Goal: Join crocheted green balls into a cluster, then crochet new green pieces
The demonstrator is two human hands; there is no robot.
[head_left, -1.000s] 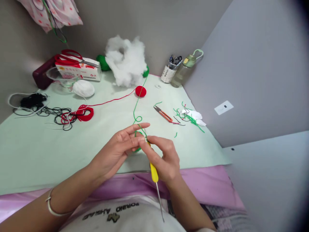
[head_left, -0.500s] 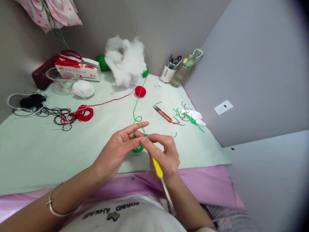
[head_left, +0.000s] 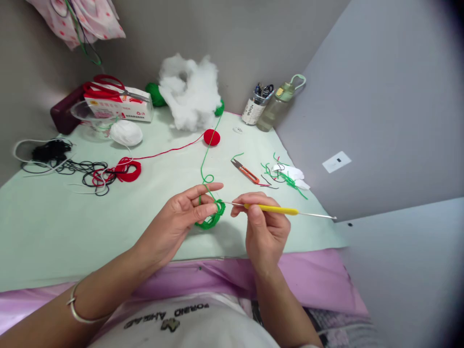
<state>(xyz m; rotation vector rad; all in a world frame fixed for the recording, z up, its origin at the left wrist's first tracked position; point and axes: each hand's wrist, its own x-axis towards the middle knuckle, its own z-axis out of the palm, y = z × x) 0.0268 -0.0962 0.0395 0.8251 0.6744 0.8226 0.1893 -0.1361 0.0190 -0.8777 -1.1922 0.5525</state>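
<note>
Between thumb and fingers, my left hand [head_left: 181,217] pinches a ring of green crochet work [head_left: 212,221], its index finger stretched out to the right. Green yarn [head_left: 205,157] runs from that hand, with a small loop, up the table towards a green ball behind white stuffing. My right hand [head_left: 266,227] is closed around the yellow handle of a crochet hook [head_left: 279,210]. The hook lies nearly level, one thin metal end touching or close to the green work, the other pointing right.
Behind my hands are a red yarn ball [head_left: 211,137], white stuffing [head_left: 190,94] and orange thread snips [head_left: 246,171]. Yarn scraps [head_left: 286,176] lie at right, near a pen cup [head_left: 253,110] and a bottle [head_left: 274,107]. Tangled black yarn [head_left: 52,151] and red scissors [head_left: 105,88] are at left.
My right hand has moved right, away from my left hand, and the crochet hook has swung from pointing down towards me to nearly level. More of the green ring shows; my left hand stays put.
</note>
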